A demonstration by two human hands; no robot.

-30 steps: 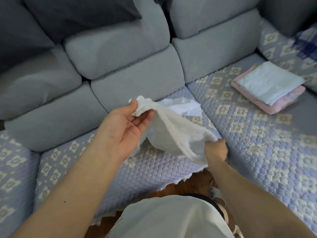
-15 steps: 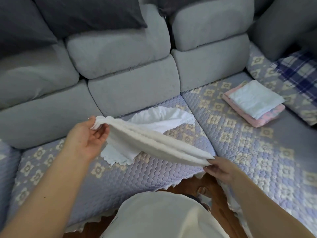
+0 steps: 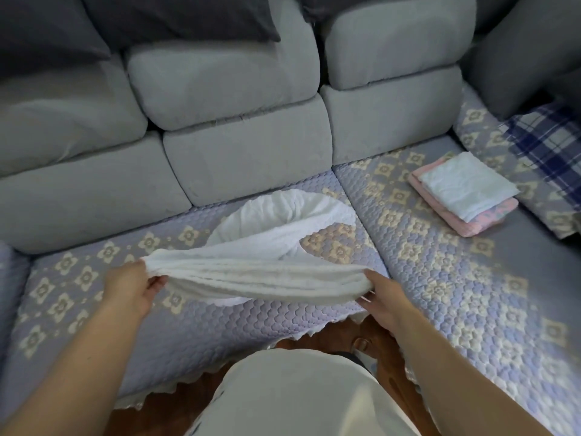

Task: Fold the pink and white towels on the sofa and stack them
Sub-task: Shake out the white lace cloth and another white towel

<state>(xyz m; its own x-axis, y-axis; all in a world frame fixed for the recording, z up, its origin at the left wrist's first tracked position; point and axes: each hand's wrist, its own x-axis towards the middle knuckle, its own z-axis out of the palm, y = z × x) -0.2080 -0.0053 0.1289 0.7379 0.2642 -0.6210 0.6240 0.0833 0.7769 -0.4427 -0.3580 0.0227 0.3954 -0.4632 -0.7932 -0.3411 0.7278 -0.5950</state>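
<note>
A white towel [image 3: 257, 275] stretches level between my two hands, low over the sofa seat [image 3: 195, 328]. My left hand [image 3: 132, 289] pinches its left end and my right hand [image 3: 382, 297] grips its right end. The towel's far part [image 3: 283, 212] trails back and rests in a loop on the quilted cover. At the right of the seat lies a stack: a folded white towel [image 3: 465, 185] on top of a folded pink towel [image 3: 481, 221].
Grey back cushions [image 3: 245, 158] line the rear of the sofa, with dark pillows [image 3: 176, 20] above. A blue plaid cloth [image 3: 547, 136] lies at the far right. Wooden floor [image 3: 345, 338] shows at the seat's front edge.
My hands have drawn apart and lowered, pulling the white towel from a bunched drape into a long level band. The view has shifted, so the stack sits farther right.
</note>
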